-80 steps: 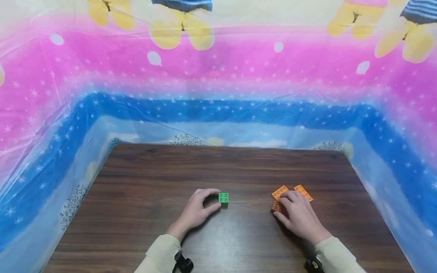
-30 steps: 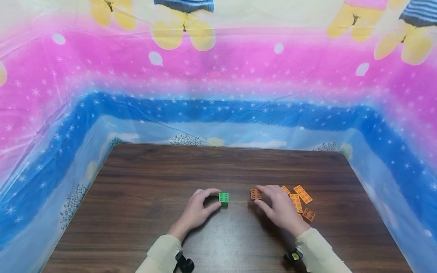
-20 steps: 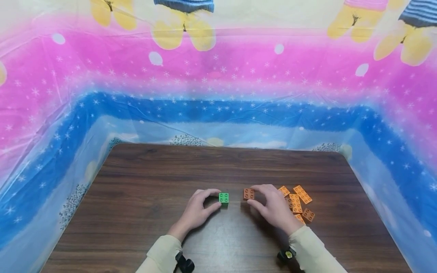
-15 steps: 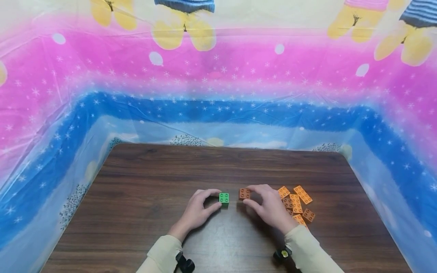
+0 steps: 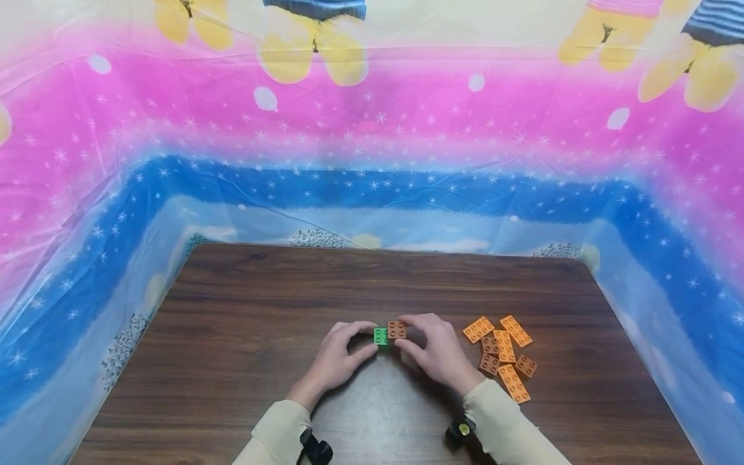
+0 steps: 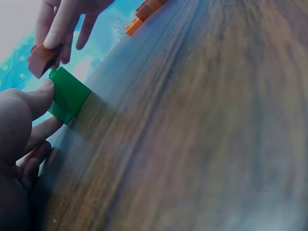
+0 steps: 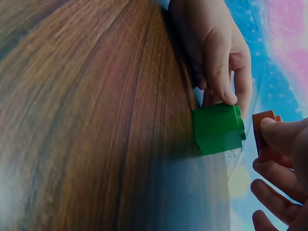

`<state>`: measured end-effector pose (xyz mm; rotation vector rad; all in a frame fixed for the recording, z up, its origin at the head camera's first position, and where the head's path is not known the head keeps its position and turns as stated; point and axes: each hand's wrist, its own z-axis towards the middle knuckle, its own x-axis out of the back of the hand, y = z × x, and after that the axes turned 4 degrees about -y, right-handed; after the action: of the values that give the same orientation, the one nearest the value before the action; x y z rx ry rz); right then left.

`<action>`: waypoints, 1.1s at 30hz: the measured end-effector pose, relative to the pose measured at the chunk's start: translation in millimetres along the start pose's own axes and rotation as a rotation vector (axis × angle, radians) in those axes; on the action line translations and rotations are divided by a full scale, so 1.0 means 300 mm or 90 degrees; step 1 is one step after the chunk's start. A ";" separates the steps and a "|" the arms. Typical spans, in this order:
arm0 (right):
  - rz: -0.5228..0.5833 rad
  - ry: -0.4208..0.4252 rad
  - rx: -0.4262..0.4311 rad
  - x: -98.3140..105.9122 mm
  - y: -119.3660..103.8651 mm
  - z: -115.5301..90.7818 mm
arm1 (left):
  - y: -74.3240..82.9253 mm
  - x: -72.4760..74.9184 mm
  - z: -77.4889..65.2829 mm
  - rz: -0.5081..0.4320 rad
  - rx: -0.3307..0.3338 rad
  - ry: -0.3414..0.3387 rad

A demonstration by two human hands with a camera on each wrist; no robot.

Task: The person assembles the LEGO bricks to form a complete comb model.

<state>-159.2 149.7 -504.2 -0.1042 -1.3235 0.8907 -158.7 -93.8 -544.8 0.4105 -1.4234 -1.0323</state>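
Observation:
My left hand (image 5: pixel 334 354) pinches a green toy brick (image 5: pixel 380 336) between thumb and fingers. The brick stands on the wooden table, studs up, as the right wrist view shows. A brown toy brick (image 5: pixel 396 329) is pinched in my right hand (image 5: pixel 437 349), off the table. In the right wrist view a small gap parts the brown brick (image 7: pixel 262 120) from the studs of the green brick (image 7: pixel 219 129). From the head, the brown one covers part of the green one's right side.
Several flat orange bricks (image 5: pixel 514 383) and smaller brown bricks (image 5: pixel 526 366) lie loosely together right of my right hand. A printed cloth (image 5: pixel 372 187) hangs round the far and side edges of the dark wooden table (image 5: pixel 261 290).
My right hand has brought the brown brick leftward from the pile to just above the green brick. My left hand and the green brick have stayed in place.

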 end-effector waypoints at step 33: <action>0.018 -0.006 -0.006 -0.071 -0.020 0.029 | -0.008 -0.003 0.003 0.004 -0.015 0.008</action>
<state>-163.3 129.0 -515.3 -0.1260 -1.3385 0.9097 -160.1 -94.0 -547.2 0.3940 -1.3996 -1.0387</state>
